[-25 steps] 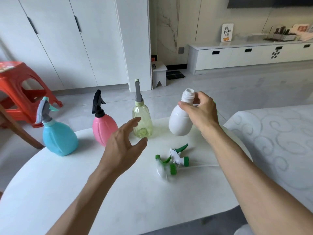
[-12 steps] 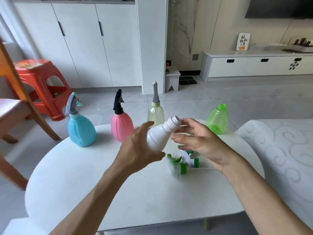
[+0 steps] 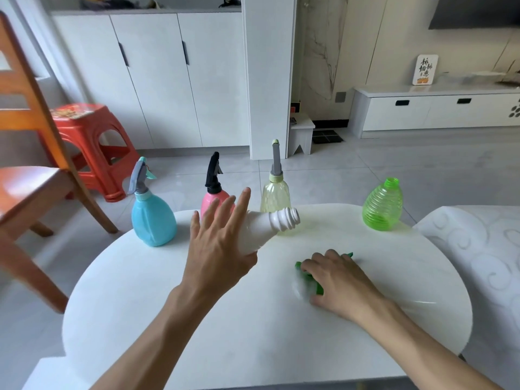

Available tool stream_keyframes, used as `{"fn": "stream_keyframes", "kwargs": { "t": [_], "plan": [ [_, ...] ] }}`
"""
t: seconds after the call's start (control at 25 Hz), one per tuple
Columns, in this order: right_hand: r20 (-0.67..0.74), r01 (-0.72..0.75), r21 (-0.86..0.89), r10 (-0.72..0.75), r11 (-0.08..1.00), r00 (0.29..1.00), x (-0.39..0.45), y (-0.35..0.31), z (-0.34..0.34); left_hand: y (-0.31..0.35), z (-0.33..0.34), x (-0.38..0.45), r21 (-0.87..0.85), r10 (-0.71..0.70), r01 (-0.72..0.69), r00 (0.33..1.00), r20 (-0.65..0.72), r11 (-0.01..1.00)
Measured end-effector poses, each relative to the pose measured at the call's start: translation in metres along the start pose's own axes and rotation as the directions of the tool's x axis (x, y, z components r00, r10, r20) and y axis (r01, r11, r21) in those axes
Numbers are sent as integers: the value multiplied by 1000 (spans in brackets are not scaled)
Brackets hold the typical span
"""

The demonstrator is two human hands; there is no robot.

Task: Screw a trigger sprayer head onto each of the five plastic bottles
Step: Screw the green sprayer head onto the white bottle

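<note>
Sprayer heads (image 3: 308, 277), green and white, lie on the white desk (image 3: 197, 319) right of centre, mostly covered by the right hand (image 3: 339, 280); its grip curls down over them, fingers touching, though whether it has closed on one cannot be told. A thin tube (image 3: 422, 302) trails right from under that hand. Left of it and a little farther, the left hand (image 3: 222, 249) holds the white bottle (image 3: 267, 229) tilted, threaded neck pointing right; the grip is loose, fingers spread wide with the bottle resting against the palm and thumb. Along the far edge stand a blue bottle (image 3: 153, 220), a pink bottle (image 3: 215, 201) and a pale yellow bottle (image 3: 275, 197), each with a sprayer fitted, and far right an uncapped green bottle (image 3: 382, 206).
</note>
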State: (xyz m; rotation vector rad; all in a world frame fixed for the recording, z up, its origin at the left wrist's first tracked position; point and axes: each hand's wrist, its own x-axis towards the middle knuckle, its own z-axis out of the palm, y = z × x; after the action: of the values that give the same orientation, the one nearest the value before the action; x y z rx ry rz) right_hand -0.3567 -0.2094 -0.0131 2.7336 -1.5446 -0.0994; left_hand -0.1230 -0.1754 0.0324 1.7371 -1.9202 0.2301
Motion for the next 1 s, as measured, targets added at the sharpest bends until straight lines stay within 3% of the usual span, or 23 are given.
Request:
{"fn": "stream_keyframes", "kwargs": {
  "t": [0.16, 0.24, 0.32, 0.4, 0.48, 0.56, 0.64, 0.84, 1.0],
  "plan": [
    [-42, -45, 33, 46, 998, 998, 0, -9, 1, 1, -3, 0, -34, -15, 15, 1000, 7, 999],
    [-100, -56, 314, 92, 948, 991, 0, -9, -15, -3, -3, -2, -18, -26, 26, 999, 25, 999],
    [-153, -33, 730, 210, 683, 966, -2, 0, -41, -10, -3, -3, 9, -46, 46, 999, 20, 999],
    [-207, 115, 957, 347, 267, 915, -7, 13, -66, -15, -4, -5, 26, -60, 60, 998, 6, 998],
    [-215, 282, 955, 434, -95, 875, -13, 26, -82, -19, -5, -7, 43, -56, 56, 998, 5, 998],
    [-199, 363, 888, 474, -284, 858, -19, 35, -91, -22, -6, -11, 66, -50, 48, 998, 26, 997],
    [-167, 366, 874, 509, -321, 844, -21, 40, -93, -25, -8, -14, 72, -50, 48, 998, 35, 996],
    [-97, 337, 896, 614, -289, 783, -19, 47, -91, -27, -8, -15, 41, -73, 72, 997, 30, 997],
    [-94, 321, 903, 598, -285, 796, -17, 50, -87, -25, -7, -13, -11, -127, 128, 991, 30, 992]
  ]
}}
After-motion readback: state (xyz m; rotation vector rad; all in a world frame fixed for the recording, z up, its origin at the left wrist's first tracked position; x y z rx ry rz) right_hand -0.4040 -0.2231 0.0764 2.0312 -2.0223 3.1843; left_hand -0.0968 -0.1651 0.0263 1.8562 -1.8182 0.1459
